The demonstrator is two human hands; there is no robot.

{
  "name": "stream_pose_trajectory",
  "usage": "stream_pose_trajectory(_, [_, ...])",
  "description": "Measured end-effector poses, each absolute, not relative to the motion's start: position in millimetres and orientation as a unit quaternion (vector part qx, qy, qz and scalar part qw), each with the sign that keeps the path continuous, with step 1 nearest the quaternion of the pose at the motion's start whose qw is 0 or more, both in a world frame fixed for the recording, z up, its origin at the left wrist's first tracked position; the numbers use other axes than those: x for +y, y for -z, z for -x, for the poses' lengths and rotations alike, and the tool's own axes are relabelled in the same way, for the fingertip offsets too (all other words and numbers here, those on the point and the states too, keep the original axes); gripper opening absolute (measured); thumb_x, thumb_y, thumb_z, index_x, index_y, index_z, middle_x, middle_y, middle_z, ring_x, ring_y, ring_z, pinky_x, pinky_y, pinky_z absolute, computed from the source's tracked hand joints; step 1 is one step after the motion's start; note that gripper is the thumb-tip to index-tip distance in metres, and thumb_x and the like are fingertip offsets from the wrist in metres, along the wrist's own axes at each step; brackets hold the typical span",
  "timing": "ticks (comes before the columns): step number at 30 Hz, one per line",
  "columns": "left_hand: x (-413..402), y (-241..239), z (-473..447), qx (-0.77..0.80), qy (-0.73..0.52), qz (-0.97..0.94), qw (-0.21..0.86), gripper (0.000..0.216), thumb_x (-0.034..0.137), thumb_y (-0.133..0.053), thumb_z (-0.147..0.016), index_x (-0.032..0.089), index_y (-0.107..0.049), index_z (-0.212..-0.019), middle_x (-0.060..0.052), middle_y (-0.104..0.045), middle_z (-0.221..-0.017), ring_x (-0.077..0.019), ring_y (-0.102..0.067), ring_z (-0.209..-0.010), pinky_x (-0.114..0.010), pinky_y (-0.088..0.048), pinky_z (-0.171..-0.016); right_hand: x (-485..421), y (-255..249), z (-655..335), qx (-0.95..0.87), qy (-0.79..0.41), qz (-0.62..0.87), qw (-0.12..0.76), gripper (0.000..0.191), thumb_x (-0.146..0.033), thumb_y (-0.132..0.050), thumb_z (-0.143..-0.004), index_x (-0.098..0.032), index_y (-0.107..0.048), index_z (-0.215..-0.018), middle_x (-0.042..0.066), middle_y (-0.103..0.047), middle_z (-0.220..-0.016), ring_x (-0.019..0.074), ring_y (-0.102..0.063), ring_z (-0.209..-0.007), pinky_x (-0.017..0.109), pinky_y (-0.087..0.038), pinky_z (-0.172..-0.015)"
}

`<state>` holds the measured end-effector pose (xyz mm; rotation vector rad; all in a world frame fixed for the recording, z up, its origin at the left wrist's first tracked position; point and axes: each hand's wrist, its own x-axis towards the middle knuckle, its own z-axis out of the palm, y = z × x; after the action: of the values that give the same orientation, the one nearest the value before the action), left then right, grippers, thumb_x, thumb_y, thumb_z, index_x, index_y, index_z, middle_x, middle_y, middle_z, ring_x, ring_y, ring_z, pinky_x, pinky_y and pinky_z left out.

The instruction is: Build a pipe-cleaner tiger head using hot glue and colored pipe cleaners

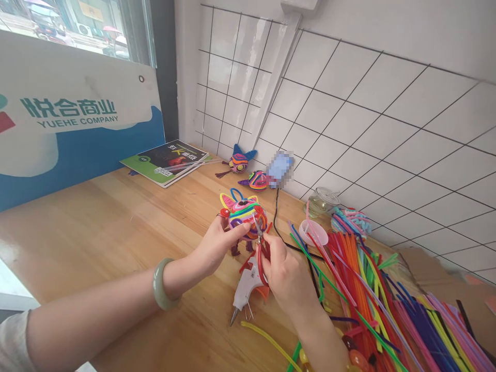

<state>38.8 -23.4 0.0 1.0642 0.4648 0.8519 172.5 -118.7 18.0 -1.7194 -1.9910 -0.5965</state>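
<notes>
A many-coloured pipe-cleaner animal figure [243,213] stands on the wooden table [108,222]. My left hand [217,245], a green bangle on its wrist, grips the figure from the left with fingers closed on it. My right hand [284,276] is closed on red-handled pliers [261,248]; their tips touch the figure's right side. A white glue gun [245,287] lies on the table just below both hands.
A big heap of coloured pipe cleaners [387,305] fills the right of the table. Two smaller pipe-cleaner figures [248,170], a phone on a black cable [279,168], a glass jar [323,201] and a pink cup [312,232] stand by the tiled wall. A booklet [168,161] lies at the back.
</notes>
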Motion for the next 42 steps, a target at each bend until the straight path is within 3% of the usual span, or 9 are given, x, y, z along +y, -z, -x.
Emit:
stream_pose_trajectory(9, [-19,-8,-38,0.153,-0.401,-0.445,0.786,0.041,0.032,-0.068,-0.080,0.015,-0.060,-0.117,-0.013,-0.066,-0.116,-0.0273,-0.064,-0.103,-0.035,-0.050,-0.085,-126,-43,-201,-0.626,0.066,0.718,0.297,0.027,-0.037,-0.050,-0.091,-0.020,-0.051,-0.111,0.006,-0.071,-0.088,0.0193,-0.069,-0.074,0.029,-0.052,-0.061])
stream_pose_trajectory(14, [-18,-10,-37,0.147,-0.373,-0.416,0.816,0.036,0.033,-0.069,-0.080,0.015,-0.063,-0.111,-0.014,-0.066,-0.116,-0.0275,-0.063,-0.104,-0.035,-0.050,-0.086,-131,-19,-250,-0.568,0.102,0.815,0.056,0.018,-0.028,-0.049,-0.086,-0.018,-0.062,-0.095,0.010,-0.071,-0.075,0.0251,-0.068,-0.064,0.031,-0.045,-0.050])
stream_pose_trajectory(18, [-18,-8,-38,0.150,-0.362,-0.410,0.824,0.038,0.033,-0.070,-0.077,0.015,-0.063,-0.110,-0.014,-0.067,-0.115,-0.0282,-0.064,-0.102,-0.036,-0.050,-0.084,-129,6,-267,-0.563,0.088,0.821,0.018,0.019,-0.018,-0.056,-0.075,-0.021,-0.058,-0.056,0.008,-0.065,-0.053,0.0228,-0.064,-0.052,0.028,-0.039,-0.044])
stream_pose_trajectory(22, [-18,-3,-39,0.135,-0.358,-0.423,0.822,0.042,0.033,-0.071,-0.076,0.018,-0.061,-0.115,-0.013,-0.066,-0.116,-0.0285,-0.064,-0.102,-0.035,-0.051,-0.080,-128,0,-258,-0.551,0.093,0.829,0.016,0.015,-0.017,-0.059,-0.074,-0.019,-0.063,-0.060,0.011,-0.066,-0.056,0.0263,-0.065,-0.053,0.031,-0.041,-0.045])
stream_pose_trajectory(25, [-19,-2,-39,0.144,-0.347,-0.455,0.808,0.040,0.035,-0.071,-0.076,0.018,-0.063,-0.112,-0.011,-0.069,-0.104,-0.0266,-0.065,-0.091,-0.032,-0.050,-0.070,-126,-20,-236,-0.572,0.088,0.811,0.081,0.016,-0.028,-0.054,-0.085,-0.020,-0.067,-0.090,0.011,-0.072,-0.081,0.0252,-0.069,-0.073,0.035,-0.050,-0.059])
stream_pose_trajectory(28, [-22,-2,-38,0.148,-0.344,-0.488,0.788,0.037,0.036,-0.071,-0.074,0.018,-0.065,-0.107,-0.009,-0.069,-0.090,-0.0231,-0.064,-0.079,-0.028,-0.046,-0.060,-120,-35,-204,-0.557,-0.042,0.732,0.389,0.029,-0.039,-0.056,-0.087,-0.020,-0.058,-0.108,0.007,-0.070,-0.089,0.0201,-0.068,-0.080,0.034,-0.055,-0.069])
stream_pose_trajectory(30, [-24,-1,-38,0.154,-0.345,-0.508,0.774,0.036,0.037,-0.071,-0.074,0.017,-0.066,-0.104,-0.008,-0.068,-0.085,-0.0195,-0.060,-0.071,-0.026,-0.041,-0.054,-117,-38,-186,-0.528,-0.128,0.692,0.475,0.036,-0.042,-0.062,-0.083,-0.020,-0.055,-0.111,0.006,-0.068,-0.090,0.0193,-0.068,-0.081,0.032,-0.056,-0.068])
stream_pose_trajectory(35, [-24,0,-39,0.178,-0.351,-0.544,0.741,0.032,0.039,-0.072,-0.074,0.017,-0.065,-0.096,-0.004,-0.063,-0.077,-0.0126,-0.050,-0.060,-0.023,-0.034,-0.050,-115,-33,-170,-0.496,-0.170,0.680,0.512,0.038,-0.043,-0.066,-0.079,-0.020,-0.053,-0.107,0.005,-0.066,-0.089,0.0190,-0.065,-0.080,0.033,-0.056,-0.068])
stream_pose_trajectory(42, [-24,-4,-40,0.156,-0.359,-0.548,0.739,0.033,0.033,-0.073,-0.074,0.016,-0.065,-0.103,-0.007,-0.069,-0.091,-0.0196,-0.061,-0.080,-0.027,-0.046,-0.067,-114,-32,-172,-0.477,-0.188,0.687,0.515,0.038,-0.040,-0.067,-0.077,-0.021,-0.051,-0.106,0.003,-0.064,-0.086,0.0184,-0.064,-0.080,0.033,-0.054,-0.069])
